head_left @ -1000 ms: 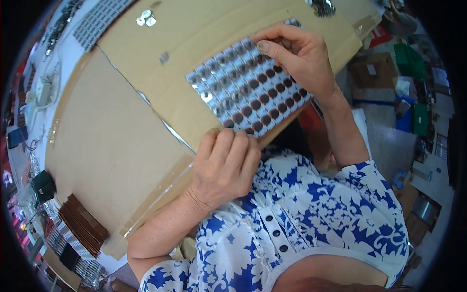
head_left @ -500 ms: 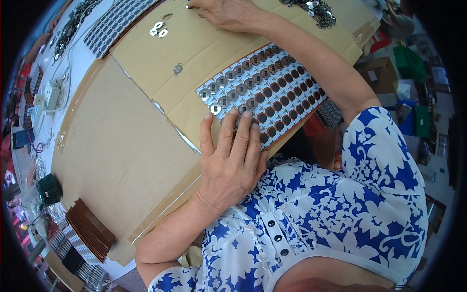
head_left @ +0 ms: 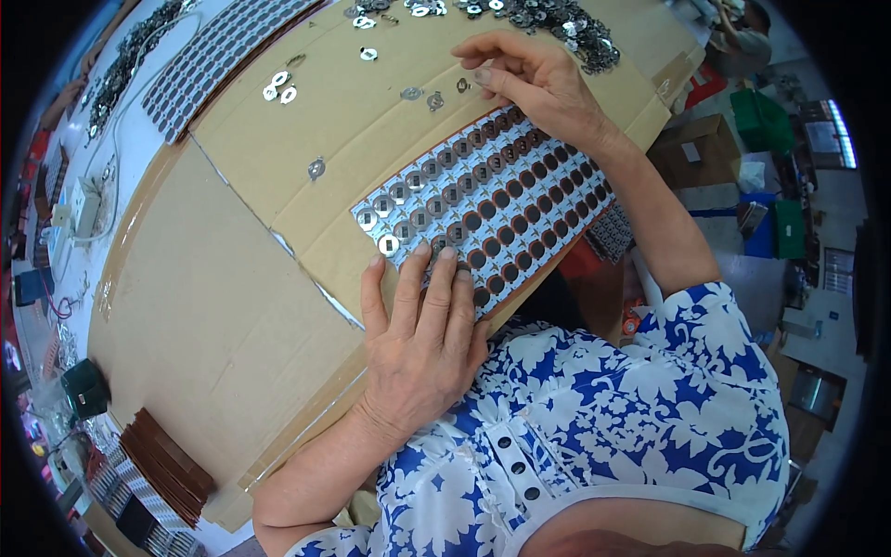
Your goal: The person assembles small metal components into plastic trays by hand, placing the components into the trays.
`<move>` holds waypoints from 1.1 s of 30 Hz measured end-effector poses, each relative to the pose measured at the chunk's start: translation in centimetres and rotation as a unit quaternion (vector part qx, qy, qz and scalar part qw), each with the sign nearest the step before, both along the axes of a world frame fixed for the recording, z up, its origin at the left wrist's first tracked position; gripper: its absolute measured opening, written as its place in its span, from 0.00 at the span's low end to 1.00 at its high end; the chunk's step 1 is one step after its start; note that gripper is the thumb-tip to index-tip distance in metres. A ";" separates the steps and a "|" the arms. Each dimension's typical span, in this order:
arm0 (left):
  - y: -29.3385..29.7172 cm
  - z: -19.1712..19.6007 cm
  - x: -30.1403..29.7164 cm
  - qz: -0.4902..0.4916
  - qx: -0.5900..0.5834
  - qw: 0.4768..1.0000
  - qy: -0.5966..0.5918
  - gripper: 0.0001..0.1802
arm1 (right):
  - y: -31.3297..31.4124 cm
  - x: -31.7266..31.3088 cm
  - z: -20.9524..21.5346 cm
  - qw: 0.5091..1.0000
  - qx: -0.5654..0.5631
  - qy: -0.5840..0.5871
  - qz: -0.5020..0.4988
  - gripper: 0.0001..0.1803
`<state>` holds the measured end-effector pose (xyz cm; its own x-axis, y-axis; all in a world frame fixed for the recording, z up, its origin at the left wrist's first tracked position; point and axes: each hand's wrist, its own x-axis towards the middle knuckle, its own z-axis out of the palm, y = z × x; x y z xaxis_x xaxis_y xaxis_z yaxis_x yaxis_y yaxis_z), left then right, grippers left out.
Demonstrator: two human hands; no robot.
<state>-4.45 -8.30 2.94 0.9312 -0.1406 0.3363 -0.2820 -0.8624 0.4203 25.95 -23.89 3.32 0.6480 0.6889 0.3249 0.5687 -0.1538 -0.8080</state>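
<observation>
A rectangular white-and-blue sheet (head_left: 487,230) with rows of dark round spots rimmed in orange lies on the cardboard. Its two far rows, and part of a nearer one, carry round silver metal pieces (head_left: 388,245). Stretched out flat, the fingers of my left hand (head_left: 418,339) rest on the sheet's near left corner. Over the far edge of the sheet is my right hand (head_left: 546,88), fingers bent toward the thumb in a loose pinch. What they hold, if anything, I cannot make out. Small loose metal pieces (head_left: 411,94) lie just left of it.
A heap of metal pieces (head_left: 589,42) covers the far right of the cardboard (head_left: 213,278). Stacked spotted sheets (head_left: 213,65) stand far left, and brown strips (head_left: 167,459) near left. Green bins (head_left: 761,121) and a brown box (head_left: 696,153) are beyond the right edge.
My right hand has come back from the far edge toward the sheet. My left hand keeps its place on the sheet. The whole view has shifted, showing more of the far heap.
</observation>
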 end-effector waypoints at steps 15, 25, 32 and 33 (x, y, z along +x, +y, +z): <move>-0.2 0.1 0.3 -0.008 -0.014 1.000 -0.004 0.33 | -0.1 0.7 0.6 0.964 -0.110 -0.241 -0.017 0.08; -0.1 -0.1 0.4 -0.009 -0.025 1.000 -0.005 0.33 | 0.2 0.7 0.4 0.967 -0.137 -0.213 0.017 0.07; 0.1 0.0 0.8 -0.010 -0.024 1.000 -0.004 0.32 | -1.3 0.2 0.2 0.954 -0.160 -0.251 -0.035 0.10; 0.0 0.0 0.7 -0.009 -0.024 1.000 -0.005 0.32 | -1.4 -0.1 0.6 0.959 -0.166 -0.226 -0.039 0.11</move>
<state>-3.71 -8.25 2.97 0.9254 -0.1413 0.3517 -0.3019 -0.8359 0.4584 25.82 -25.24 3.95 0.5468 0.7580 0.3556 0.8253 -0.4166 -0.3811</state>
